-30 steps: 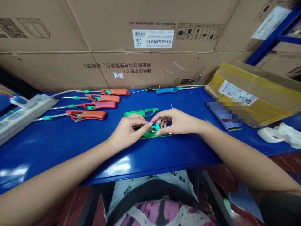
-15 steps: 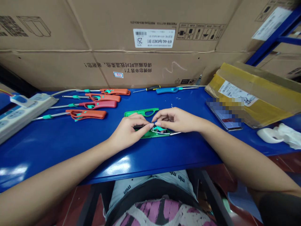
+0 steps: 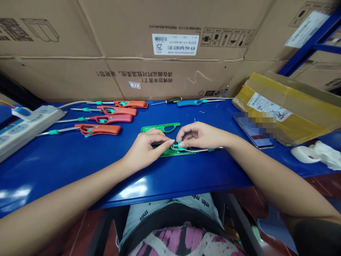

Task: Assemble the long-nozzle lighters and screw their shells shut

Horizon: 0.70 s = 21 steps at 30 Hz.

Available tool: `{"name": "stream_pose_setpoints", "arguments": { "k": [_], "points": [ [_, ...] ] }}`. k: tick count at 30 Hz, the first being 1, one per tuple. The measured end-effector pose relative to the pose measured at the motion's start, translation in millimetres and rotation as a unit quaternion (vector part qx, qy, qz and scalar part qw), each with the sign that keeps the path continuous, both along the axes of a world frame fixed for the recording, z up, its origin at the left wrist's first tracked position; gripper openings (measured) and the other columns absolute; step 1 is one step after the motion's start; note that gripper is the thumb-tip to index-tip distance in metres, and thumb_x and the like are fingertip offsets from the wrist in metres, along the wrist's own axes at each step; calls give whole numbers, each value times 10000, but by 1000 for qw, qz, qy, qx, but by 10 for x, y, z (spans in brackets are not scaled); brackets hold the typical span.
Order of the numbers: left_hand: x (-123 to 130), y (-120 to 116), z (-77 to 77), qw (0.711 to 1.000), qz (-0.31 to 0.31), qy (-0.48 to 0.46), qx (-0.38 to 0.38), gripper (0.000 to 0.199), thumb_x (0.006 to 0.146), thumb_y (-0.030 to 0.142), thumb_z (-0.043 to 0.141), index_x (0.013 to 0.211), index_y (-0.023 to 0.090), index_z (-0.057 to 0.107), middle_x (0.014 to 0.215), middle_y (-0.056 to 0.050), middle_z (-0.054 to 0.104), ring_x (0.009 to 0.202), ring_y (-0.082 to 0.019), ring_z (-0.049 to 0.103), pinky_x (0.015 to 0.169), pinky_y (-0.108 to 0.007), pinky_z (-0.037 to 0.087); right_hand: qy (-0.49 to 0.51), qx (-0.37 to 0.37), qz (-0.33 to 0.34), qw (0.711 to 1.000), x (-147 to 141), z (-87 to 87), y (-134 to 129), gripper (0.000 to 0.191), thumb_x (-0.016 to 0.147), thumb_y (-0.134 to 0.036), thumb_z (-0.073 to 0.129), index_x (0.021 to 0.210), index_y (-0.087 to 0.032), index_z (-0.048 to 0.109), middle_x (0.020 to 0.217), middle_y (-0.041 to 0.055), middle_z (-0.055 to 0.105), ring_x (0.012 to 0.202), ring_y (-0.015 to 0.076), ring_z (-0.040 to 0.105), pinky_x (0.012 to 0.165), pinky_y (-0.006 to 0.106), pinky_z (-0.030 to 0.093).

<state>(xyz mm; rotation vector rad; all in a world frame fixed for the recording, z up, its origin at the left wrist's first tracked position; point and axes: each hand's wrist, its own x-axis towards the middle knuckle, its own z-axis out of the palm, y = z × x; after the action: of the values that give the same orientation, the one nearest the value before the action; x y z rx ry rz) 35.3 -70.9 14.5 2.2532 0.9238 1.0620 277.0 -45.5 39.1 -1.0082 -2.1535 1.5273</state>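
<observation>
An opened green lighter shell half (image 3: 170, 153) lies on the blue table (image 3: 170, 177), its metal tube (image 3: 200, 150) pointing right. My left hand (image 3: 148, 146) is closed over the shell's left end, pinching a small dark part (image 3: 157, 144) mostly covered by the fingers. Just right of it, my right hand (image 3: 200, 136) has thumb and forefinger closed on a teal trigger piece (image 3: 177, 145). Thin white wires (image 3: 183, 149) loop below the fingertips. The other green shell half (image 3: 161, 127) lies apart, just behind my hands.
Several orange and red long lighters (image 3: 106, 118) lie at left beside a white power strip (image 3: 29, 122). Behind are a screwdriver (image 3: 173, 100) and a blue lighter (image 3: 189, 102). At right are a phone (image 3: 253, 132), a taped carton (image 3: 290, 106) and a white tape roll (image 3: 303, 153).
My right fingertips have shifted slightly right, away from the left fingertips and onto the teal piece. More of the metal tube shows at right. My left hand stays nearly still.
</observation>
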Motion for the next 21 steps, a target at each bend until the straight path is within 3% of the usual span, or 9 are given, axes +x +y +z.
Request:
{"name": "stream_pose_setpoints", "arguments": {
  "k": [9, 21],
  "points": [
    [-8, -3, -7, 1000, 0, -1, 9, 137, 910, 282, 715, 868, 187, 803, 778, -22, 727, 746, -146, 654, 729, -269, 515, -5, 33, -17, 999, -41, 54, -32, 328, 816, -450, 761, 898, -142, 681, 743, -4, 644, 634, 94, 537, 591, 233, 423],
    [-21, -17, 5, 997, -11, 3, 80, 115, 921, 227, 703, 941, 208, 815, 801, -23, 719, 774, -147, 641, 760, -283, 502, -7, 130, -9, 991, -55, 83, -82, 164, 845, -309, 736, 862, -156, 677, 809, 13, 707, 689, 114, 625, 674, 250, 487]
  ]
}}
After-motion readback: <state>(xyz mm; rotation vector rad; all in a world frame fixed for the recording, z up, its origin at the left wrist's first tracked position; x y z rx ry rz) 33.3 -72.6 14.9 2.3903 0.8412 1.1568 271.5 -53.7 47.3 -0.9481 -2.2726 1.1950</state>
